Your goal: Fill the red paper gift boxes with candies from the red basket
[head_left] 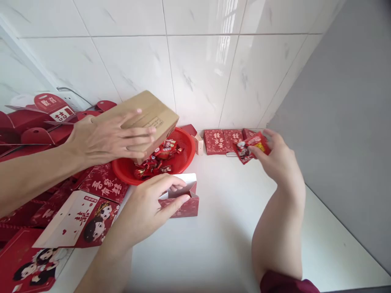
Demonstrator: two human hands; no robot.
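My left hand point(152, 199) grips an upright red gift box point(186, 206) by its top edge, thumb on the near wall and fingers at the opening. The box's flap stands up and shows its white inside. Out to the right, my right hand point(279, 156) pinches a small red snack packet point(252, 148) with printed pictures, held above the counter near the wall. A red plastic basket point(186, 150) of wrapped sweets point(159, 162) stands just beyond my left hand. Over this basket another person's hand point(106, 136) tilts a brown cardboard box point(143, 112).
Closed red boxes point(214, 142) stand in a row along the tiled wall point(201, 73). Folded red cartons point(49, 130) and printed boxes point(97, 221) pile up at left. A grey panel point(342, 114) bounds the white counter point(226, 240) on the right.
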